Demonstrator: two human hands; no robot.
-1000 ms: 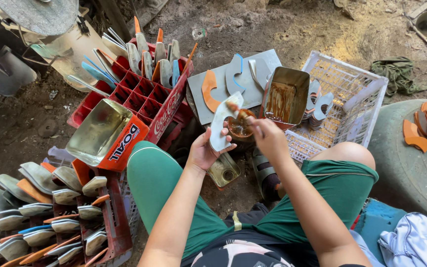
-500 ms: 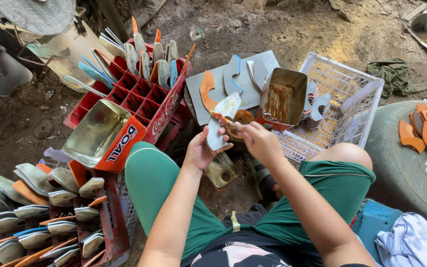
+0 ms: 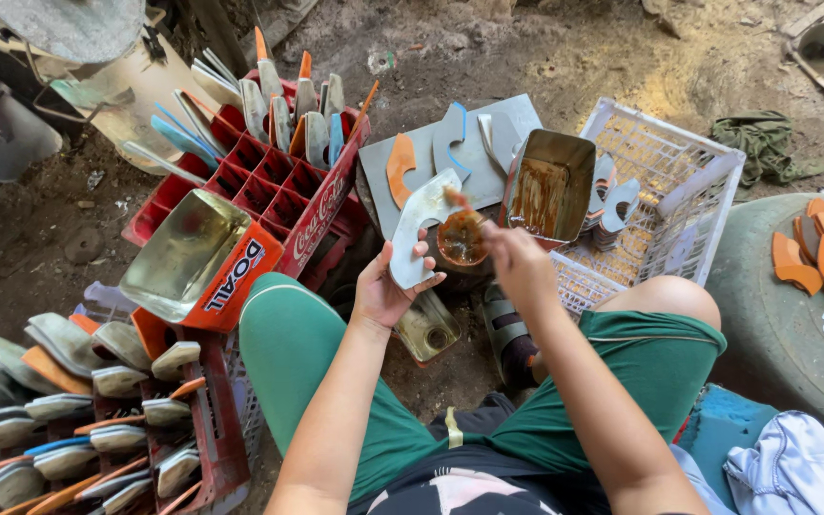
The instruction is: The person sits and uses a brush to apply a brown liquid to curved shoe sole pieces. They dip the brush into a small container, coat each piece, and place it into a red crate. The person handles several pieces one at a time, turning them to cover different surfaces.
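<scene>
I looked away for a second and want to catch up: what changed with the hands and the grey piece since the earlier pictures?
The right hand drew back from the grey curved piece and now holds its brush tip over the small round pot of brown glue. The left hand still grips the piece, tilted slightly flatter. The rectangular tin, red crate and white basket stayed put.

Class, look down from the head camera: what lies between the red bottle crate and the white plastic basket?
In the head view, a grey board carrying cut-out pieces and a rectangular metal tin of brown glue.

Left hand holding grey sole piece, right hand brushing glue
</scene>
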